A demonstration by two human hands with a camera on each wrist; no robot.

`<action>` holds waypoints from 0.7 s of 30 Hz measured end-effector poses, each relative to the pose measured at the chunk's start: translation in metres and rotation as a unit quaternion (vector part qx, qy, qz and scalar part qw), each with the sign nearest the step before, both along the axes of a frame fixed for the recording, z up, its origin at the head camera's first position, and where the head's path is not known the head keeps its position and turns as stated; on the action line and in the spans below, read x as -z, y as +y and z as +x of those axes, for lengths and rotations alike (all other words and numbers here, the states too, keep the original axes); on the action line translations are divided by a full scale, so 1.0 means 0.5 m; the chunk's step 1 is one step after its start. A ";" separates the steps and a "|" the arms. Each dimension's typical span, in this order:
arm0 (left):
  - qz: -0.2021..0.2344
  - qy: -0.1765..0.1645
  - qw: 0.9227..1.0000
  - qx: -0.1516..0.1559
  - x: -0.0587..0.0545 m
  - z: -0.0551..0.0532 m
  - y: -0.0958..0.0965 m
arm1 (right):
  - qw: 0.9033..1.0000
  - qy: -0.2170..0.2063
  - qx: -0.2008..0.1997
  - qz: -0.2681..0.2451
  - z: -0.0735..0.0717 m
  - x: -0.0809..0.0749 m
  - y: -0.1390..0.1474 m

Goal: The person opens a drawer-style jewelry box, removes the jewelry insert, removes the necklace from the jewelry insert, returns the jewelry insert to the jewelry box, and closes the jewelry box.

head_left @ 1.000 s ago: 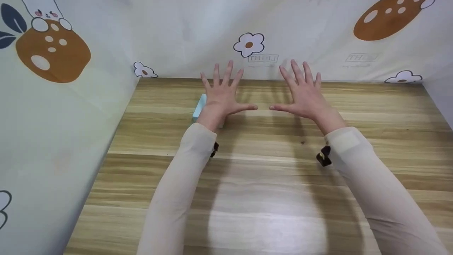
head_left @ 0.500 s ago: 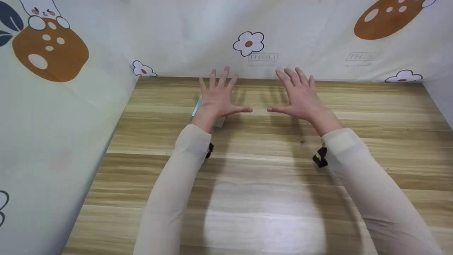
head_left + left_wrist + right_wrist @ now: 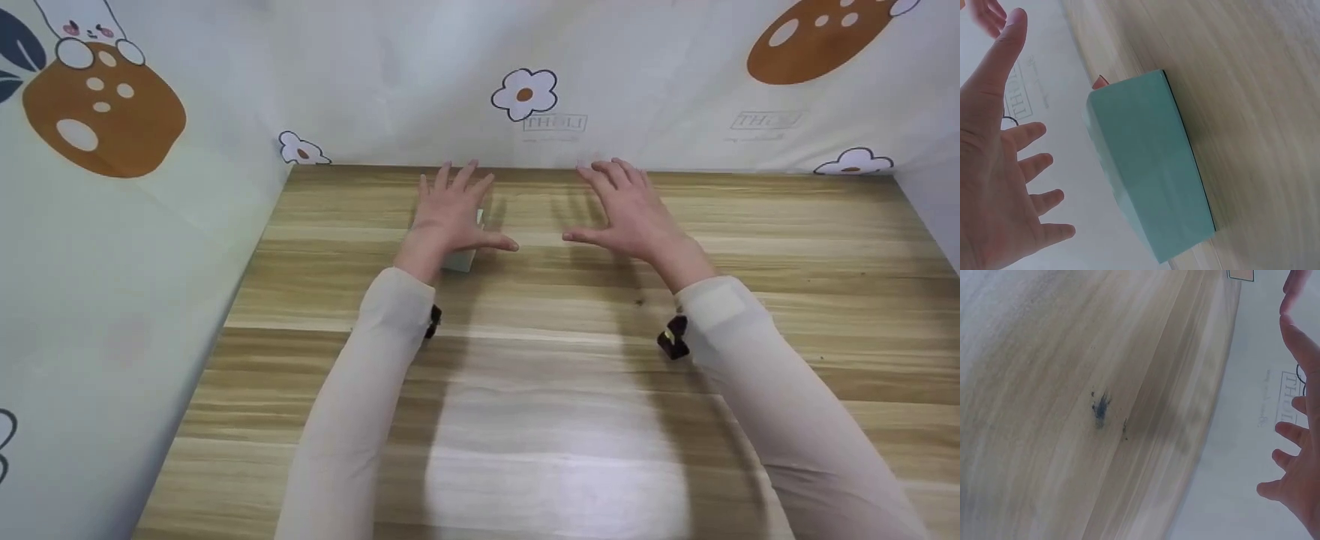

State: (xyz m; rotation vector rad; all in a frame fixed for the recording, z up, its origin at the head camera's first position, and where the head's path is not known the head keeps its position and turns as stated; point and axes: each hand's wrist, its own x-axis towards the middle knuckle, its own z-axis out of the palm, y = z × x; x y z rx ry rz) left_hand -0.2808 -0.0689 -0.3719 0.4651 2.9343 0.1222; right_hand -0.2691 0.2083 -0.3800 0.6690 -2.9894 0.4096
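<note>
A light teal box (image 3: 1148, 160) stands on the wooden table, with a small reddish tab (image 3: 1100, 82) showing at one end. In the head view most of the box (image 3: 460, 260) is hidden beneath my left hand (image 3: 448, 217), which hovers over it with fingers spread and thumb stretched to the right. The left wrist view shows the palm and fingers apart from the box. My right hand (image 3: 634, 214) hangs over the table to the right, fingers spread and slightly bent, thumb pointing left, holding nothing.
The wooden table (image 3: 555, 322) meets a pale printed cloth (image 3: 405, 90) along its back edge; the cloth also rises on the left. A dark mark (image 3: 1100, 410) lies on the wood below the right hand. Dark wrist mounts (image 3: 673, 337) hang under both sleeves.
Both hands have come down and slightly nearer, with the left also shifting left over the box. The right fingers bend more than before.
</note>
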 end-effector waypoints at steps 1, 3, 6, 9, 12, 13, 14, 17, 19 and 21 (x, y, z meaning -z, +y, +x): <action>0.003 -0.003 1.000 0.001 0.000 0.000 -0.002 | 1.000 0.001 -0.002 -0.004 0.000 0.001 -0.001; 0.005 -0.009 1.000 0.004 0.002 0.000 -0.007 | 1.000 0.002 -0.005 -0.008 0.000 0.003 -0.002; 0.012 -0.022 1.000 0.007 0.002 0.001 -0.015 | 1.000 0.001 -0.008 -0.015 0.001 0.006 -0.005; 0.015 -0.034 0.999 0.012 0.003 0.002 -0.025 | 1.000 0.002 -0.012 -0.014 0.001 0.009 -0.008; 0.020 -0.046 0.999 0.017 0.003 0.004 -0.033 | 1.000 -0.001 -0.014 -0.013 0.003 0.014 -0.010; 0.022 -0.049 0.998 0.018 0.004 0.004 -0.036 | 1.000 -0.003 -0.014 -0.013 0.004 0.015 -0.011; 0.023 -0.052 0.998 0.018 0.004 0.004 -0.039 | 1.000 -0.006 -0.013 -0.014 0.004 0.017 -0.011; 0.025 -0.060 0.998 0.019 0.005 0.005 -0.046 | 1.000 -0.015 -0.010 -0.016 0.006 0.019 -0.012; 0.025 -0.066 0.997 0.019 0.005 0.007 -0.050 | 1.000 -0.020 -0.008 -0.017 0.007 0.020 -0.013; 0.028 -0.071 0.997 0.019 0.004 0.008 -0.054 | 1.000 -0.023 -0.005 -0.016 0.007 0.020 -0.013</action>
